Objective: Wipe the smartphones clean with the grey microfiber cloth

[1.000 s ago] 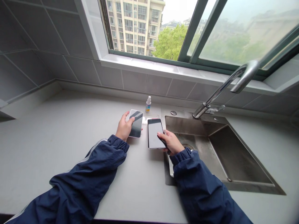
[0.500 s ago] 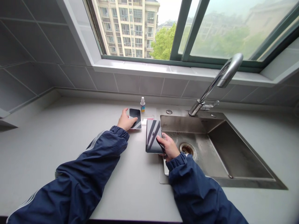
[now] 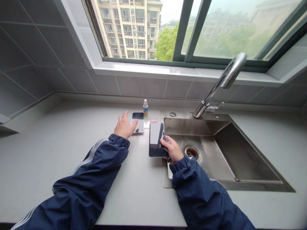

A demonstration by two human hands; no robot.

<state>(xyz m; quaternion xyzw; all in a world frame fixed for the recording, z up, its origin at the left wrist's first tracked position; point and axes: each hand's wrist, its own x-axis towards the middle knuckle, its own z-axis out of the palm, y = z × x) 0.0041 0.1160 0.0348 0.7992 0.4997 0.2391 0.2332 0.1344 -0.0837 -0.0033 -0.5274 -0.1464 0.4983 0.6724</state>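
A dark-screened smartphone (image 3: pixel 138 116) lies on the counter at the back middle. My left hand (image 3: pixel 124 126) is just to its left with fingers spread, holding nothing; the thumb points over the phone's edge. In my right hand (image 3: pixel 173 149) is a larger dark, glossy tablet (image 3: pixel 155 142), gripped at its right edge with the thumb on top. Something crumpled and grey shows between the right fingers and the tablet, too small to name. Behind the phone stands a small white spray bottle (image 3: pixel 145 108) with a blue and yellow label.
A clear, flat case (image 3: pixel 152 121) with a pink patch lies beyond the tablet. To the right is a steel sink (image 3: pixel 242 156) with a chrome faucet (image 3: pixel 216 89). A white object (image 3: pixel 170 174) sits partly hidden under my right wrist. The window sill (image 3: pixel 177 73) runs behind.
My left hand has let go of the phone and moved slightly left, its fingers spreading. The phone stays on the counter. My right hand still holds the tablet in nearly the same place.
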